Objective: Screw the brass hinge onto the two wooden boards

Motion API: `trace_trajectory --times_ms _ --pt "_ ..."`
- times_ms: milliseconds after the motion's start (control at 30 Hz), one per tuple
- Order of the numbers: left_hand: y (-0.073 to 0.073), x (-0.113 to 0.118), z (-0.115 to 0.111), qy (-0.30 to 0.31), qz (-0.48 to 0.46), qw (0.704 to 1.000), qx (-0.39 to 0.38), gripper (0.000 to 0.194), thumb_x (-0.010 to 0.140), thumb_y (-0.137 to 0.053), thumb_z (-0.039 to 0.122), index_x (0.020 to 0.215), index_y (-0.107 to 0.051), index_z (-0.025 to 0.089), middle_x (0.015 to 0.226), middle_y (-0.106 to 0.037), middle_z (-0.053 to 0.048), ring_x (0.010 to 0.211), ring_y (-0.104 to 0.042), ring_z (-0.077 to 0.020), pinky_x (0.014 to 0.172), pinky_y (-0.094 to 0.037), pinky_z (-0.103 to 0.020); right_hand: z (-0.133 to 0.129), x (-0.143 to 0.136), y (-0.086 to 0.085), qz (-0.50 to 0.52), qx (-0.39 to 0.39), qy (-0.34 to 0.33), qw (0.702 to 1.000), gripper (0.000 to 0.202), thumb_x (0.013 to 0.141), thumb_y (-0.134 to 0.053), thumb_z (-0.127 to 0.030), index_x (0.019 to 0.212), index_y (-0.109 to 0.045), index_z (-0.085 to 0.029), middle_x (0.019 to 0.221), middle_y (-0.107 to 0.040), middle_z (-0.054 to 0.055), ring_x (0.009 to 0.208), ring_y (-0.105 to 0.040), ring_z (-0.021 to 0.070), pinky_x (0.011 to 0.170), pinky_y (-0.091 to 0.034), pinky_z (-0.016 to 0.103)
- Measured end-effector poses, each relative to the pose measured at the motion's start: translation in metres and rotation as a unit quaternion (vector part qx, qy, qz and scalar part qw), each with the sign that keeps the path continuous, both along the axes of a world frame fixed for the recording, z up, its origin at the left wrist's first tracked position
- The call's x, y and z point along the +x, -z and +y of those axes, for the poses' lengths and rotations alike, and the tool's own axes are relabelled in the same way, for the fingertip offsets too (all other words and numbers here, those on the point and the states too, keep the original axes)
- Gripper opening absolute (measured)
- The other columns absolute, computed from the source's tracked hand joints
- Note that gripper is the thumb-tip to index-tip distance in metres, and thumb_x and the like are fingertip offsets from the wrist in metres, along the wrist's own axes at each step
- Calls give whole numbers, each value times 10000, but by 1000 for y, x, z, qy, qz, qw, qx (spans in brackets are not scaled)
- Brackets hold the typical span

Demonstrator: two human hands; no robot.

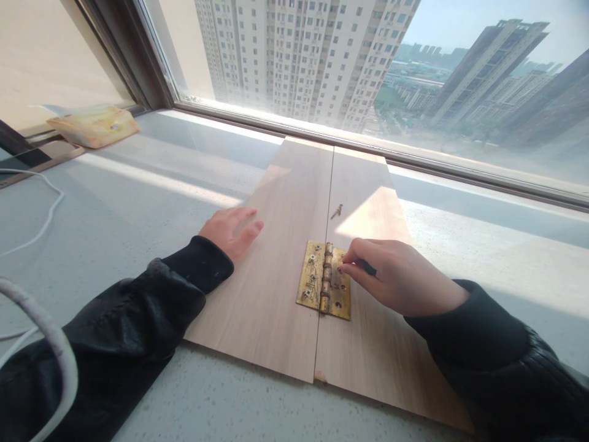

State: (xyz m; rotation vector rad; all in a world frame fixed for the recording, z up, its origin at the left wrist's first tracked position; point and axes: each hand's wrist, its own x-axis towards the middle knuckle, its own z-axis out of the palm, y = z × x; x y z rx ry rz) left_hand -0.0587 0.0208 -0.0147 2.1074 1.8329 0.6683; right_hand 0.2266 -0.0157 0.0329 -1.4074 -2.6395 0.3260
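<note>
While the left hand (227, 234) rests loosely spread at the outer edge of the left board (271, 301), the hinge (326, 276) straddles the seam (317, 347).
The right hand (396, 270) pinches narrowly over the hinge's right leaf (340, 296), contents hidden from me; pale sill (483, 252) stretches beyond.

No text or number can be read; the packet (99, 129) at far left seems to carry small print, too blurred to make out.

the hinge (311, 279) spans two boards (262, 319), screws (337, 212) behind it.
</note>
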Motion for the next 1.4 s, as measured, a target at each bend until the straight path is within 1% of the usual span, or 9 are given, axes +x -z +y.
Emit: trace_trajectory --times_ms 167,267,367,467,567,833,1067,1200,1400 --pt "7 -3 2 1 -3 1000 18 698 806 -310 601 1187 -619 105 1252 -621 -134 1180 -537 -309 1042 -395 -465 13 3 2 55 6 90 994 384 865 -483 -545 913 -666 -211 706 -656 12 611 -585 141 599 -446 292" --pt "11 -4 3 3 -4 999 34 686 813 -305 609 1174 -626 122 1230 -634 -126 1169 -543 -305 1032 -404 -467 37 9 12 67 44 200 977 420 862 -482 -512 1008 -671 -167 734 -684 52 665 -629 191 638 -472 343" --pt "10 -4 3 3 -6 999 31 687 810 -308 613 1174 -625 124 1225 -637 -124 1171 -539 -307 1031 -404 -471 67 11 21 57 62 255 963 429 826 -523 -506 982 -687 -141 717 -674 78 671 -630 228 639 -472 380" --pt "6 -3 2 2 -3 1000 14 703 803 -310 604 1195 -611 104 1252 -618 -137 1187 -528 -313 1042 -392 -475 93 8 24 50 53 231 970 452 769 -609 -474 1092 -659 -161 739 -677 60 700 -619 224 667 -473 374" --pt "2 -2 1 1 1 1000 0 696 804 -308 589 1206 -600 102 1266 -609 -137 1195 -523 -309 1047 -387 -473 103 6 24 45 29 178 983 295 756 -630 -425 955 -695 -218 753 -680 29 661 -594 186 658 -459 344" --pt "4 -2 2 -4 5 1000 4 682 802 -303 590 1191 -612 124 1265 -616 -118 1196 -526 -300 1053 -386 -458 76 15 29 67 60 147 985 164 789 -544 -303 791 -675 -204 754 -654 17 662 -556 160 653 -425 310" --pt "4 -2 2 -2 2 1000 2 709 797 -297 596 1201 -609 103 1268 -610 -134 1201 -521 -312 1056 -379 -470 68 19 33 76 100 203 971 362 811 -534 -341 1112 -638 -169 851 -638 64 786 -579 211 737 -434 355" --pt "9 -3 3 -5 -3 1000 18 709 808 -293 618 1194 -617 119 1247 -624 -125 1182 -533 -305 1051 -385 -457 71 21 33 71 84 201 973 193 792 -560 -319 886 -673 -195 793 -647 44 725 -571 198 688 -426 348" --pt "12 -6 4 1 -7 1000 22 702 816 -294 623 1188 -621 126 1238 -629 -117 1171 -539 -300 1052 -389 -442 60 26 22 112 61 194 973 158 788 -594 -314 799 -677 -181 751 -681 42 654 -582 177 658 -453 339"
